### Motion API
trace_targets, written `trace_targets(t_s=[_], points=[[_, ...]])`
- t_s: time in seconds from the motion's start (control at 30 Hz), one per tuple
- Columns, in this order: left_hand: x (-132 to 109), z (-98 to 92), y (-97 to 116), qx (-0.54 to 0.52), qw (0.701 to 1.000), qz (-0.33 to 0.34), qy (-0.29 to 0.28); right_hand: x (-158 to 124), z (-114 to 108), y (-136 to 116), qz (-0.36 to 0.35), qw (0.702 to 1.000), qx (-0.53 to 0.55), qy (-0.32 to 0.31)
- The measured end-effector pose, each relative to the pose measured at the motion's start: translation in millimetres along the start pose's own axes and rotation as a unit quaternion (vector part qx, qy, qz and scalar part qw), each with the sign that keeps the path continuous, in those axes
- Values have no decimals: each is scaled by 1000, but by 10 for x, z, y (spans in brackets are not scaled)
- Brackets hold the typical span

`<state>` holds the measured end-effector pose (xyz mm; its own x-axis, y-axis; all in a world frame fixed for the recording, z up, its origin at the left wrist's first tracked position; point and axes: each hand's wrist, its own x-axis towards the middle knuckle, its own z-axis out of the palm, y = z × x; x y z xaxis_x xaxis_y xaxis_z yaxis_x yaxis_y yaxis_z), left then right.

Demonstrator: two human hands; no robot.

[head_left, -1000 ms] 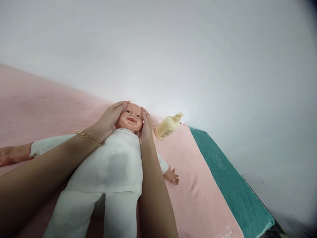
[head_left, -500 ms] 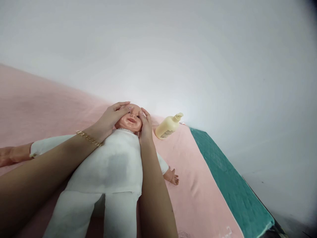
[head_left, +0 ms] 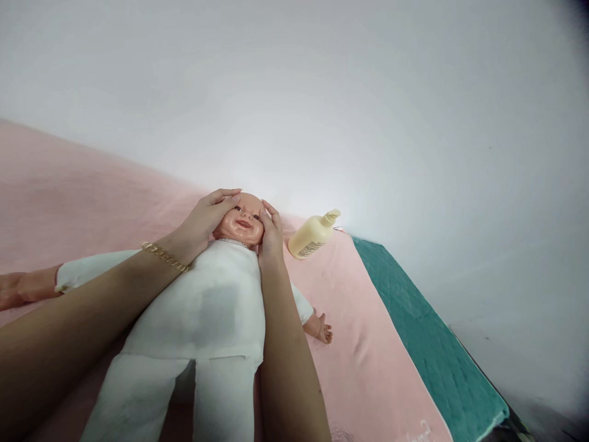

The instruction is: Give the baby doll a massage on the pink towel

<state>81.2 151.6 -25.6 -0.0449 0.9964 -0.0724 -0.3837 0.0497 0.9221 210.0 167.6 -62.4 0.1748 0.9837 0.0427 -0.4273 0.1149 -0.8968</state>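
A baby doll [head_left: 221, 307] with a white cloth body lies on its back, its arms spread out to both sides. My left hand [head_left: 202, 220] cups one side of the doll's head, thumb resting by the brow near one eye. On the other side of the head, my right hand [head_left: 271, 230] is curved round the temple and cheek, its thumb beside the other eye. Between the two hands the doll's eyes, nose and mouth show. A beaded bracelet circles my left wrist. The fingers behind the head are partly hidden.
A pale yellow pump bottle [head_left: 313, 236] stands to the right of the doll's head. Under everything lies a pink cloth [head_left: 368, 368], with a teal quilted cover [head_left: 427, 325] beyond its right edge. A white wall [head_left: 294, 92] rises behind.
My left thumb has shifted a little up and outward, off the doll's eye area, so that eye shows more. My right hand, the doll and the bottle look the same.
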Motion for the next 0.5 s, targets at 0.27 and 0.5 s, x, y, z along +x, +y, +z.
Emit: trace_targets(t_s=[0.27, 0.5], points=[[101, -46, -86, -18, 1000, 13, 0, 9, 6, -50, 39, 999, 31, 8], [41, -12, -42, -53, 998, 6, -16, -16, 30, -55, 39, 999, 36, 10]])
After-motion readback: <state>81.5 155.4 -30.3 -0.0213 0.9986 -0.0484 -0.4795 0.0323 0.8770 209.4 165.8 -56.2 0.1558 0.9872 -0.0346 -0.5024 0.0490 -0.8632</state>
